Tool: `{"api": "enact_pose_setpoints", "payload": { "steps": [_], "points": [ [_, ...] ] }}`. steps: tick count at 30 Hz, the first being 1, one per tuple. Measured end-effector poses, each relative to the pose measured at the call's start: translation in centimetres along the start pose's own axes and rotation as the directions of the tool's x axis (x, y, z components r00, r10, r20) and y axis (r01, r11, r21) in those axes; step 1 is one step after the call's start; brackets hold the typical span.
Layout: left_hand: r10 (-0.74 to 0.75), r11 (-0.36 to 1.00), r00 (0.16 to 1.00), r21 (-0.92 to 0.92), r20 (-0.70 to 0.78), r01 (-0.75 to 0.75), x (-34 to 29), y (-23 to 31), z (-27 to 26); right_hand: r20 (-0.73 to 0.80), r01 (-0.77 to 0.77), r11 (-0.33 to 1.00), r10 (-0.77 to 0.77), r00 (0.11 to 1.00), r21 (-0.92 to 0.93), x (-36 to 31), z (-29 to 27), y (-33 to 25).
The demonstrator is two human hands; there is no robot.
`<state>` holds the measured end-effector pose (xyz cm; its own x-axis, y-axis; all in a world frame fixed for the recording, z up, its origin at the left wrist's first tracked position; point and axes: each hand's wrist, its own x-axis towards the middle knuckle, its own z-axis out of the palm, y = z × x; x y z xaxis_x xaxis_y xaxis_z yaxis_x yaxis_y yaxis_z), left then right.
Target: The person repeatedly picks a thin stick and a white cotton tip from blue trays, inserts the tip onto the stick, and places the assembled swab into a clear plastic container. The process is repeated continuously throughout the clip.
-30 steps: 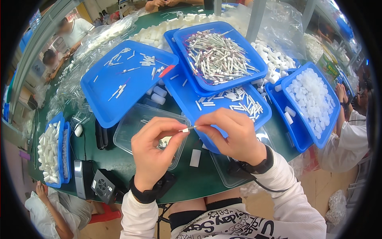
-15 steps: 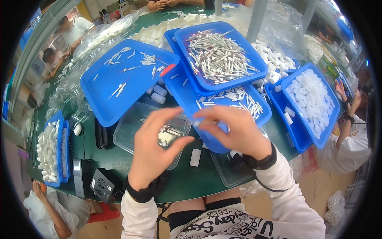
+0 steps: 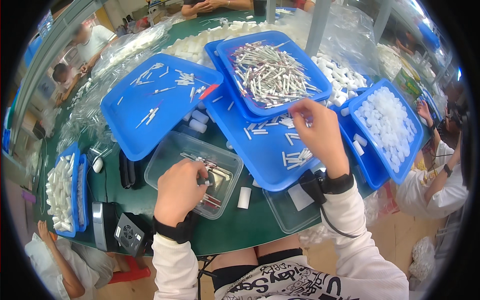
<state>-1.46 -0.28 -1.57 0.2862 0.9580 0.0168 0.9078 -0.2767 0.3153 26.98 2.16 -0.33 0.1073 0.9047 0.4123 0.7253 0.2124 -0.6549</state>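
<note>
Black vented box (image 3: 131, 234), red seat (image 3: 135, 274), clear plastic bags (image 3: 350, 30), grey post (image 3: 319, 27)

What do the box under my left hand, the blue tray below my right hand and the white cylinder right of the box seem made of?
Box: probably clear, smooth plastic, since the green table shows through it. Blue tray: likely moulded plastic, slightly glossy, with even colour and rounded corners. White cylinder: matte, perhaps fibre or foam; its dull surface leaves that open.

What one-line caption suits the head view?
Left hand over a clear rectangular plastic box, right hand above a blue plastic tray of small white cylinders.
</note>
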Motion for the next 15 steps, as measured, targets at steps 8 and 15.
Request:
{"api": "enact_pose_setpoints", "payload": {
  "steps": [8,15],
  "points": [
    [0.108,0.983,0.977,-0.125,-0.182,-0.132,0.6,0.0,-0.1,0.275,0.021,0.847,0.149,0.950,-0.531,-0.8,-0.5,2.0],
    [-0.045,0.833,0.973,-0.546,-0.225,-0.088,0.8,1.4,-0.9,0.143,-0.012,0.861,0.098,0.985,-0.508,-1.2,-0.8,0.6]
  ]
}}
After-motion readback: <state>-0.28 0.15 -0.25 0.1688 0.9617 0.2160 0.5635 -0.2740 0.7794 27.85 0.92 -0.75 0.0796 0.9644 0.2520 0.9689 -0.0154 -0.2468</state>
